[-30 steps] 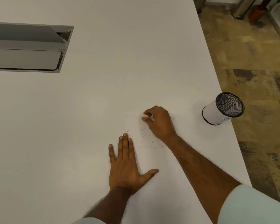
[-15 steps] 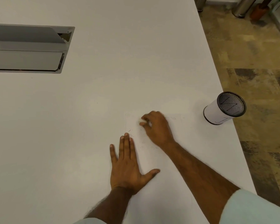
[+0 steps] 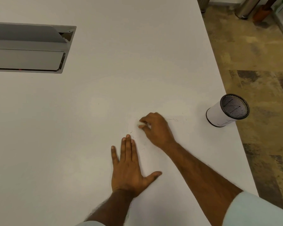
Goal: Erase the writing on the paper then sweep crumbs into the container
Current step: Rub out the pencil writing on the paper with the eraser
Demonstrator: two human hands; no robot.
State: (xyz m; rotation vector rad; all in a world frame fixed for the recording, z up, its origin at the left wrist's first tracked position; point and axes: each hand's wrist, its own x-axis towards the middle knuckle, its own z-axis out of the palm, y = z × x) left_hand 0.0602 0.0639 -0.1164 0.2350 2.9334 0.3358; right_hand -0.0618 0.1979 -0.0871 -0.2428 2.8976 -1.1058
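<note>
Erasing is proceeding: my right hand point(image 3: 155, 129) is pinching a white eraser point(image 3: 140, 123) on the paper point(image 3: 176, 128), upper left. My left hand point(image 3: 129, 167), fingers straight, is pressing the paper's left edge. The mesh container point(image 3: 225, 111) is standing right of the paper. Next, I judge, the paper's top-right writing point(image 3: 171, 119) is needing rubbing.

The paper point(image 3: 176, 128) is a white sheet lying flat on the white table, hard to tell from it; only its far edge and far right corner show faintly. Faint pencil writing point(image 3: 172, 119) remains near that far right corner, with a few more strokes at the sheet's left edge. A small white eraser point(image 3: 138, 123), pinched by the right hand point(image 3: 155, 129), touches the sheet's far left part. The container point(image 3: 217, 115), a white-wrapped black mesh cup, stands open-topped well right of the paper, by the table's right edge.
</note>
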